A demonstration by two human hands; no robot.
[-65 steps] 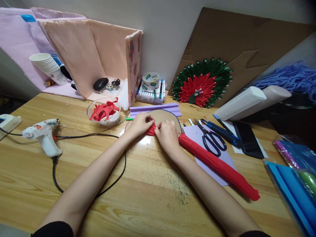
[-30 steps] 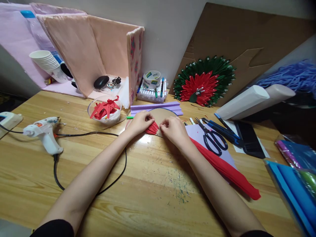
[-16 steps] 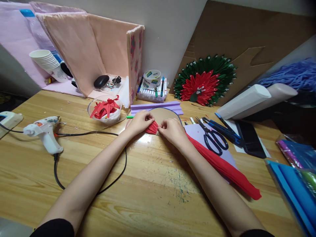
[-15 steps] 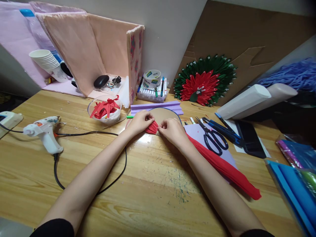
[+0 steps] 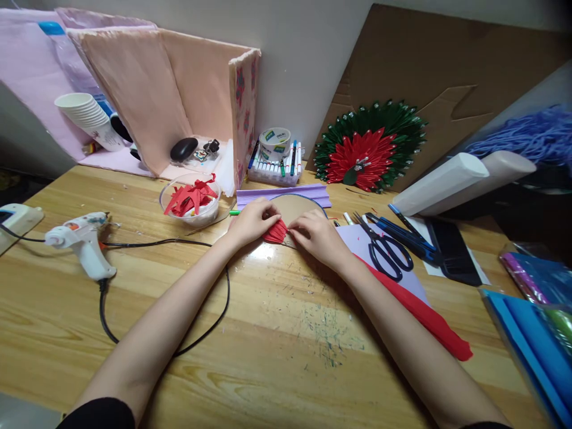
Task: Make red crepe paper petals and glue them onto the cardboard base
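Observation:
A pleated piece of red crepe paper (image 5: 274,233) lies at the near edge of a round cardboard disc (image 5: 297,206) with a dark blue rim. My left hand (image 5: 254,224) is closed over the paper's left side, thumb and fingers gripping it against the disc. From the right, my right hand (image 5: 322,239) pinches at the paper's edge with thumb and forefinger. A long red crepe paper strip (image 5: 420,307) runs out from under my right forearm. Black-handled scissors (image 5: 384,247) rest on a lilac sheet (image 5: 415,289) to the right.
At left lie a white glue gun (image 5: 83,244) and its looping black cable (image 5: 227,298). A clear bowl (image 5: 190,217) holds red scraps. Behind are purple folded paper (image 5: 286,195), a marker box (image 5: 274,173) and a red-green flower (image 5: 366,152). A utility knife (image 5: 402,238) lies right.
My right hand has shifted slightly to the right and its fingers have straightened somewhat at the paper's edge. My left hand stays on the red paper.

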